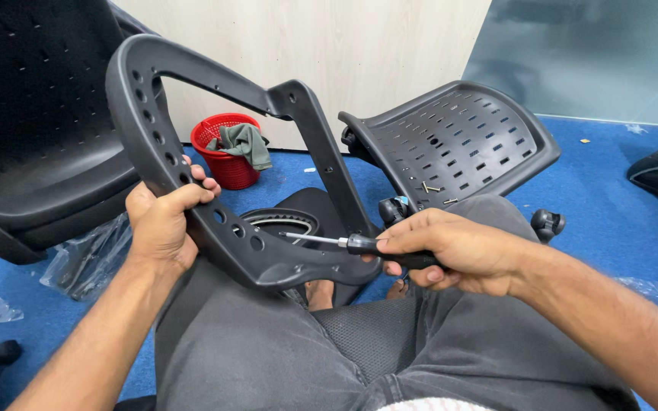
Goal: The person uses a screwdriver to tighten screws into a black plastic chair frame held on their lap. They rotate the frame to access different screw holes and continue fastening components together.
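Counting: one black chair frame, one perforated seat pan at 1 o'clock, one red basket, one screwdriver. Left hand closed around frame's left rim at 9 o'clock. Right hand fisted on screwdriver, tip at frame's lower edge.

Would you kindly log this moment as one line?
left hand: grips black chair frame | right hand: holds screwdriver, tip at frame

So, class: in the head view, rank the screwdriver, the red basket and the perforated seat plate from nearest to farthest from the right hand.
1. Screwdriver: gripped in the right hand, tip pointing left.
2. Perforated seat plate: just above and behind the hand, on the blue floor.
3. Red basket: farthest, up left by the wall.
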